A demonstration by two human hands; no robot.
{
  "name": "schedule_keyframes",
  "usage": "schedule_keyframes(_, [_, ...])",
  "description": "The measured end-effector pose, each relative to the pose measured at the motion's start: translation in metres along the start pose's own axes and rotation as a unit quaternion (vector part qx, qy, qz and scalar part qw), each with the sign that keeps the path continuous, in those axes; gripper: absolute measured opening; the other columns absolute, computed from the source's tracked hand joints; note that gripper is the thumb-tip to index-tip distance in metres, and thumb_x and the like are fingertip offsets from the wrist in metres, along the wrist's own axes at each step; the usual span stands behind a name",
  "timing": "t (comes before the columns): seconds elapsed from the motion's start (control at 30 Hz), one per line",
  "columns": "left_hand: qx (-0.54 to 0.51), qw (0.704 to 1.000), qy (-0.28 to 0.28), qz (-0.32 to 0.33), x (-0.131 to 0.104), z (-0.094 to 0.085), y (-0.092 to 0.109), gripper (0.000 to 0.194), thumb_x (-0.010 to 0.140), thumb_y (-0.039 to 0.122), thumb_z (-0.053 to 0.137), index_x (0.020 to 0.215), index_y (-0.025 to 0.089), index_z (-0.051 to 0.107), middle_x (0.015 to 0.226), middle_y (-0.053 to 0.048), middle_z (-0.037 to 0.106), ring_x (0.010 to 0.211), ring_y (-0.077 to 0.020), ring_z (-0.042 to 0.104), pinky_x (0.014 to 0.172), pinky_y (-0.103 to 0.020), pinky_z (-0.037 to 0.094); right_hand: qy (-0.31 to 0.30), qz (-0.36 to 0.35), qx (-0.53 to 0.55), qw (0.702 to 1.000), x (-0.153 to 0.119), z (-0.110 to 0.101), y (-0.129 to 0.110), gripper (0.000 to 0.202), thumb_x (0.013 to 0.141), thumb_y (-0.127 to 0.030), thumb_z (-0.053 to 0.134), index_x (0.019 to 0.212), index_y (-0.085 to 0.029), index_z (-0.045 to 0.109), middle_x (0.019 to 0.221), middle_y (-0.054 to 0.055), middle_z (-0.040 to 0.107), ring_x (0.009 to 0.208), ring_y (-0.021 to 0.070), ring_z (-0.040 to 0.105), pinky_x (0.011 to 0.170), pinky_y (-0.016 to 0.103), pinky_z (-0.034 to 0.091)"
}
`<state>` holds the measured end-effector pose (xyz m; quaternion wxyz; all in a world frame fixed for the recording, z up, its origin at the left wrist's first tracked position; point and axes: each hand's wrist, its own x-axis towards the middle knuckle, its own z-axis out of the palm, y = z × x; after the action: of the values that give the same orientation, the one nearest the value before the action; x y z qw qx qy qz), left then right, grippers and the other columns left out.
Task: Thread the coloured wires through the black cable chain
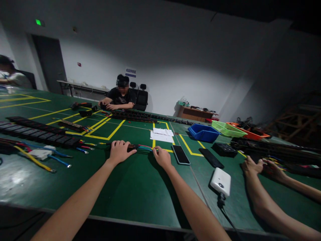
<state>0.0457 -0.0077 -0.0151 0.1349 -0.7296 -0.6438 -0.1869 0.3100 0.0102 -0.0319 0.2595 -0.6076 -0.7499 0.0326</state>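
A wire bundle with blue, red and yellow-green leads lies across the green table in front of me. My left hand grips its darker sleeved part from above, fingers curled over it and thumb pointing right. At the right end of the leads, my right hand pinches the wire tips between thumb and fingers; the tips themselves are hidden. Just right of that hand lies a phone, and beyond both hands are white paper sheets.
Black modules and lugged cables lie left. A white power bank, black slab, blue bin, green bin and orange bin stand right. A co-worker's hands work there; another person sits opposite.
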Motion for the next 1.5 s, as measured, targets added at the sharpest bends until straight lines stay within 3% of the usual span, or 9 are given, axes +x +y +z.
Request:
schedule_keyframes(0.17, [0.003, 1.000, 0.000, 0.001, -0.0004, -0.0013, 0.0005, 0.070, 0.087, 0.080, 0.038, 0.111, 0.022, 0.069, 0.108, -0.016, 0.067, 0.106, -0.0345, 0.055, 0.099, -0.049, 0.029, 0.002, 0.003, 0.016, 1.000, -0.0012, -0.0029, -0.0011, 0.033, 0.103, -0.044, 0.044, 0.120, -0.026, 0.065, 0.086, 0.003, 0.074, 0.074, 0.0178, 0.065, 0.060, 0.024, 0.030])
schedule_keyframes(0.33, [-0.003, 1.000, -0.009, 0.000, -0.0002, -0.0034, 0.0008, 0.070, 0.086, 0.080, 0.039, 0.112, 0.022, 0.069, 0.109, -0.016, 0.067, 0.107, -0.0348, 0.056, 0.098, -0.049, 0.029, -0.025, -0.004, -0.005, 1.000, 0.0001, -0.0018, -0.0009, 0.034, 0.103, -0.042, 0.042, 0.102, -0.024, 0.071, 0.092, 0.006, 0.075, 0.076, 0.0179, 0.065, 0.060, 0.025, 0.031])
schedule_keyframes(0.53, [-0.011, 1.000, -0.005, 0.005, 0.0005, -0.0022, -0.0003, 0.073, 0.086, 0.080, 0.038, 0.111, 0.020, 0.069, 0.109, -0.017, 0.067, 0.106, -0.0353, 0.056, 0.099, -0.050, 0.029, -0.009, 0.010, -0.004, 1.000, -0.0012, -0.0041, -0.0033, 0.034, 0.104, -0.045, 0.042, 0.121, -0.025, 0.063, 0.089, 0.004, 0.074, 0.077, 0.0190, 0.067, 0.062, 0.025, 0.033])
schedule_keyframes(0.73, [0.005, 1.000, 0.002, -0.001, -0.0005, 0.0005, 0.0000, 0.070, 0.087, 0.079, 0.039, 0.111, 0.021, 0.069, 0.108, -0.016, 0.067, 0.106, -0.0344, 0.055, 0.100, -0.049, 0.028, -0.052, 0.008, -0.042, 0.998, -0.0009, -0.0066, -0.0055, 0.045, 0.106, -0.049, 0.033, 0.101, -0.025, 0.070, 0.099, 0.006, 0.075, 0.089, 0.0202, 0.068, 0.070, 0.026, 0.038])
schedule_keyframes(0.97, [-0.013, 1.000, 0.011, 0.000, -0.0005, 0.0022, -0.0010, 0.070, 0.086, 0.079, 0.040, 0.109, 0.021, 0.070, 0.108, -0.016, 0.067, 0.106, -0.0349, 0.055, 0.100, -0.049, 0.028, -0.039, 0.014, -0.024, 0.999, -0.0019, -0.0065, -0.0062, 0.045, 0.105, -0.053, 0.032, 0.123, -0.025, 0.061, 0.094, 0.006, 0.074, 0.085, 0.0213, 0.069, 0.069, 0.027, 0.039])
schedule_keyframes(1.17, [-0.007, 1.000, 0.006, 0.003, 0.0002, 0.0014, -0.0011, 0.071, 0.087, 0.079, 0.039, 0.110, 0.020, 0.070, 0.108, -0.017, 0.067, 0.106, -0.0351, 0.055, 0.098, -0.050, 0.029, -0.057, 0.005, -0.037, 0.998, -0.0013, -0.0063, -0.0060, 0.046, 0.106, -0.051, 0.031, 0.107, -0.024, 0.068, 0.102, 0.007, 0.074, 0.090, 0.0212, 0.068, 0.073, 0.027, 0.040])
schedule_keyframes(1.4, [-0.004, 1.000, 0.009, 0.004, 0.0004, 0.0027, -0.0016, 0.071, 0.086, 0.080, 0.039, 0.109, 0.020, 0.070, 0.107, -0.017, 0.067, 0.105, -0.0353, 0.056, 0.098, -0.050, 0.028, -0.001, 0.005, -0.004, 1.000, -0.0024, -0.0055, -0.0043, 0.037, 0.103, -0.049, 0.041, 0.122, -0.023, 0.059, 0.092, 0.005, 0.073, 0.078, 0.0186, 0.065, 0.062, 0.025, 0.033])
schedule_keyframes(1.5, [0.001, 1.000, 0.004, 0.006, 0.0007, 0.0022, -0.0019, 0.073, 0.087, 0.081, 0.037, 0.110, 0.020, 0.070, 0.107, -0.017, 0.067, 0.104, -0.0349, 0.056, 0.097, -0.050, 0.029, 0.029, -0.010, -0.004, 1.000, -0.0025, -0.0044, -0.0026, 0.037, 0.105, -0.045, 0.039, 0.104, -0.022, 0.067, 0.086, 0.004, 0.072, 0.074, 0.0162, 0.063, 0.060, 0.025, 0.031])
